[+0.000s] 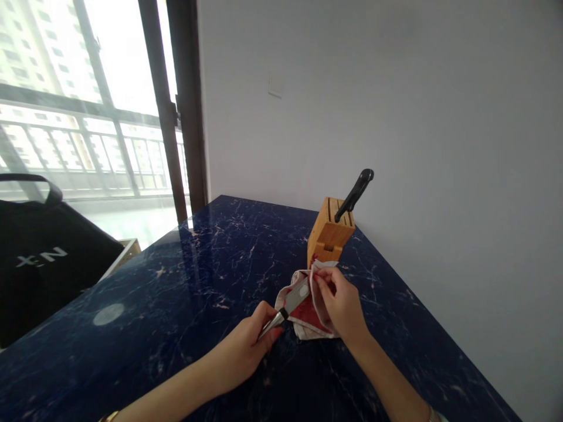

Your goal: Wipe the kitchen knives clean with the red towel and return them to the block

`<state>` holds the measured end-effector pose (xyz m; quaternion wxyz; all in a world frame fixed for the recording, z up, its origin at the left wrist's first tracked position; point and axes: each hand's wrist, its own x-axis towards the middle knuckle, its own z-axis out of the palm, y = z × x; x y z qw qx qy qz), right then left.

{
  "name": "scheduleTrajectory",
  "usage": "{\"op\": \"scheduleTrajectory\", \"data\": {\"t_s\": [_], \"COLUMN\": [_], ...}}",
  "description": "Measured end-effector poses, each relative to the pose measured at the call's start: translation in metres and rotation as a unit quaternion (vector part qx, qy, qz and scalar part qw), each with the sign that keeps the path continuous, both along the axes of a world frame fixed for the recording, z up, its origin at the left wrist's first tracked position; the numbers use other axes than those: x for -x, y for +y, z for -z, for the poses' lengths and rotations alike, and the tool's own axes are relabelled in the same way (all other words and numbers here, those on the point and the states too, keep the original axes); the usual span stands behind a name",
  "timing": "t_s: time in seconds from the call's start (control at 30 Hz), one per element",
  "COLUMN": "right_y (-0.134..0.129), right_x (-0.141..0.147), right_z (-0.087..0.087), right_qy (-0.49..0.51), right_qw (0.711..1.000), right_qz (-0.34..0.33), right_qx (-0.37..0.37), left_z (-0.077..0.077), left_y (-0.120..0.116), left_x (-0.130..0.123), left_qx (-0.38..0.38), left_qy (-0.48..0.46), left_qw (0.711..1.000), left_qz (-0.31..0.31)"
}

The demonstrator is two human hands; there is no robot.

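Observation:
My left hand (259, 337) is closed around the metal handle of a kitchen knife (295, 298). The blade points away and to the right, and its far end is hidden by a red and white cloth (308, 319). Pinched in my right hand (341, 299) is a fold of that cloth, lifted beside the blade. The rest of the cloth lies on the table under the knife. Just beyond stands a wooden knife block (331, 231), with a black-handled knife (355, 193) slanting up out of one slot.
The dark blue marble-patterned table (246, 246) meets a pale wall (396, 105) behind and to the right. A black bag (48, 258) with white lettering stands at the left, by a window (88, 117). A wall plate (275, 85) is mounted above the table.

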<state>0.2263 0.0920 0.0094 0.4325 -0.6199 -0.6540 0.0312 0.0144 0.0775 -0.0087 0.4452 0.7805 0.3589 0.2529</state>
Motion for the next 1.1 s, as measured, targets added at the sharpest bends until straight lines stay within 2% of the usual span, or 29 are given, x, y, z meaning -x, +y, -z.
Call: {"op": "scheduleTrajectory", "data": {"t_s": [0.13,0.4,0.47,0.63,0.87,1.1], "right_y": [-0.005,0.007,0.006,0.001,0.009,0.009], "right_x": [0.015,-0.019,-0.016,0.002,-0.026,-0.027], "right_z": [0.001,-0.002,-0.001,0.0,-0.003,-0.004], "right_qy": [-0.042,0.03,0.03,-0.012,0.06,0.062], "right_qw": [0.997,0.998,0.998,0.999,0.996,0.997], "right_qz": [-0.063,0.052,0.038,-0.043,0.055,0.042], "right_qx": [0.007,-0.026,-0.027,0.002,-0.029,-0.037], "left_z": [-0.001,-0.007,-0.009,-0.006,0.001,-0.006], "left_y": [0.002,-0.001,-0.001,0.002,0.002,0.0], "left_x": [0.0,0.0,0.0,0.002,0.001,0.002], "left_qx": [-0.005,0.01,0.012,0.002,0.007,0.004], "left_qy": [0.003,0.01,0.011,0.008,0.01,0.013], "left_qw": [1.0,1.0,1.0,1.0,1.0,1.0], "left_qz": [-0.022,0.013,0.016,0.007,0.016,0.009]}}
